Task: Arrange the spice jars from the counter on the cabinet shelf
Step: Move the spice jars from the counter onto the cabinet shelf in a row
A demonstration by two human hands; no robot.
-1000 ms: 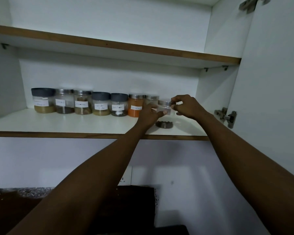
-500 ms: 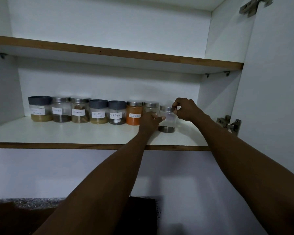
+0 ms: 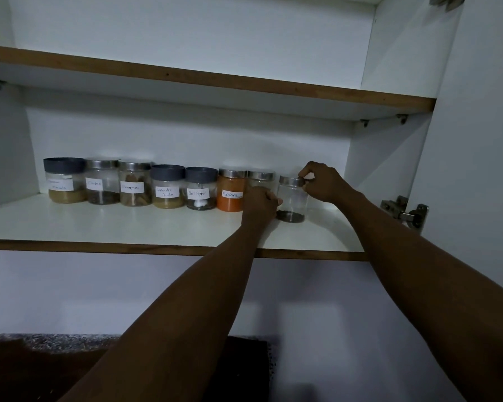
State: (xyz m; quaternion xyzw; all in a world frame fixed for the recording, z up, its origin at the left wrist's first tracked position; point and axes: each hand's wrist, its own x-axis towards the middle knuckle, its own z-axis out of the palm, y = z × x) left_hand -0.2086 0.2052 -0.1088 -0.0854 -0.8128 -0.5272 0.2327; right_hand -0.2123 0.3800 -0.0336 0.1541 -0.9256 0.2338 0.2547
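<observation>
Both hands steadying last jar on shelf: left hand cupping side, right hand pinching lid; best nudged flush against row, label forward.

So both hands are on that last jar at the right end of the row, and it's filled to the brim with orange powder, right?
Not quite. The head view shows the left hand and right hand on the last jar, but it is nearly empty, with only a dark layer at the bottom. The orange powder fills another jar, two places left.
</observation>
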